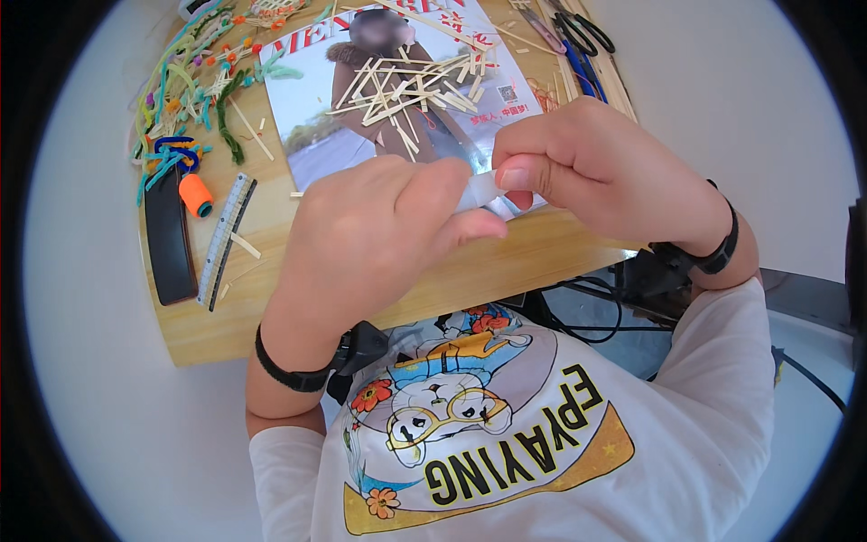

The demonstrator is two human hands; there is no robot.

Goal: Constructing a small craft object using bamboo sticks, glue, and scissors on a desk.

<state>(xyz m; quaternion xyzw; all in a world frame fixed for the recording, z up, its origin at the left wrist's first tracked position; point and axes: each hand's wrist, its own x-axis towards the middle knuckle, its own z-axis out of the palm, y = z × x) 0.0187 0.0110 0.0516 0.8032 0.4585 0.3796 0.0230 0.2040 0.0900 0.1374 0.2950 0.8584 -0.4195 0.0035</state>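
My left hand (pixel 361 230) is closed around a small whitish, translucent piece (pixel 481 191), its thumb stretched out to the right. The fingers of my right hand (pixel 587 172) are curled, with thumb and forefinger pinching the right end of that same piece. Most of it is hidden by my fingers, so its kind does not show. Both hands are over the front edge of a magazine (pixel 316 154) lying on the wooden table. Just beyond them, a loose heap of short pale wooden sticks (pixel 415 90) lies on its cover.
On the left of the table (pixel 424 280) are a clear ruler (pixel 221 244), a dark case (pixel 169 239), an orange thread spool (pixel 195 195) and coloured fuzzy stems (pixel 181 86). Scissors (pixel 587 32), a blue pen (pixel 582 68) and long wooden strips (pixel 617 86) lie at the far right.
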